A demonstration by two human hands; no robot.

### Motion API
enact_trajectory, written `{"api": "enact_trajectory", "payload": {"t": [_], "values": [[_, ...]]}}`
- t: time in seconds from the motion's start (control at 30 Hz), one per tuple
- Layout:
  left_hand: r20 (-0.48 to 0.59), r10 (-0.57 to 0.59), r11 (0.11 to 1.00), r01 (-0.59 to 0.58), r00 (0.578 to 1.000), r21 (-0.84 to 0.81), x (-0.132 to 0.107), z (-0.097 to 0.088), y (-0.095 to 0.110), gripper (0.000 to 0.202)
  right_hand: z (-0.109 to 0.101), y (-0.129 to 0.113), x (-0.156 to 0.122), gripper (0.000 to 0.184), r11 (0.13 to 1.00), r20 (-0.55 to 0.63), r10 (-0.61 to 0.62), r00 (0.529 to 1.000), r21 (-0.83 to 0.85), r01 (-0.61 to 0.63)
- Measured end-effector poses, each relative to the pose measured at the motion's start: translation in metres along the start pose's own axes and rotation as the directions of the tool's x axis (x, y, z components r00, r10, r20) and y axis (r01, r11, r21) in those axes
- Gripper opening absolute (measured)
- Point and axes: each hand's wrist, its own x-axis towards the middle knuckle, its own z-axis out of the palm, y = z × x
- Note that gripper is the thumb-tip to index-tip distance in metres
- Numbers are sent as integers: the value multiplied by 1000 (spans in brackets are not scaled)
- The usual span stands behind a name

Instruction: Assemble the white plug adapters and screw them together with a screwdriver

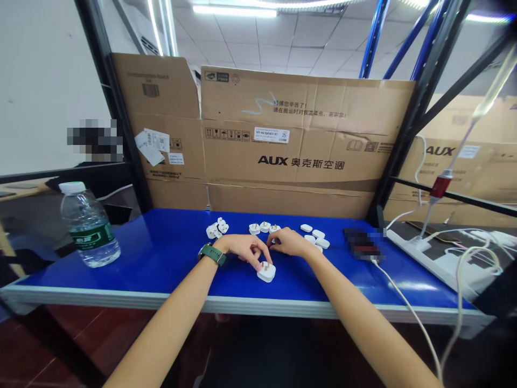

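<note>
A white plug (266, 272) with its metal pins facing up sits on the blue table near the front edge. My left hand (242, 248), with a green-banded watch on its wrist, has its thumb and index finger closed at the plug's pin side. Just right of it, my right hand (290, 242) is curled with its fingertips pressed together; anything between them is too small or hidden to make out. Behind my hands stand several white plugs (254, 229) with pins up, one partly covered by my right hand.
Small white plug parts (214, 230) are heaped at the back left, and white covers (318, 234) lie to the right. A water bottle (91, 229) stands at the left. Farther right are a phone (363, 245) with a cable and a white power strip (434, 264). Cardboard (299, 140) walls the back.
</note>
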Motion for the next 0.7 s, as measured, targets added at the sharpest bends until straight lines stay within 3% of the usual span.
{"api": "enact_trajectory", "payload": {"t": [0.13, 0.3, 0.7], "values": [[-37, -15, 1000, 15, 999, -5, 4, -1, -4, 55, 1, 0, 1, 19, 998, -32, 62, 998, -14, -62], [-65, -11, 1000, 10, 998, -19, 6, 1, -4, 53, 2, 1, 2, 14, 980, 15, 182, 983, -89, -180], [-109, -16, 1000, 16, 994, -5, 7, 2, -6, 50, 5, 2, 3, 15, 982, 1, 155, 988, -108, -154]]}}
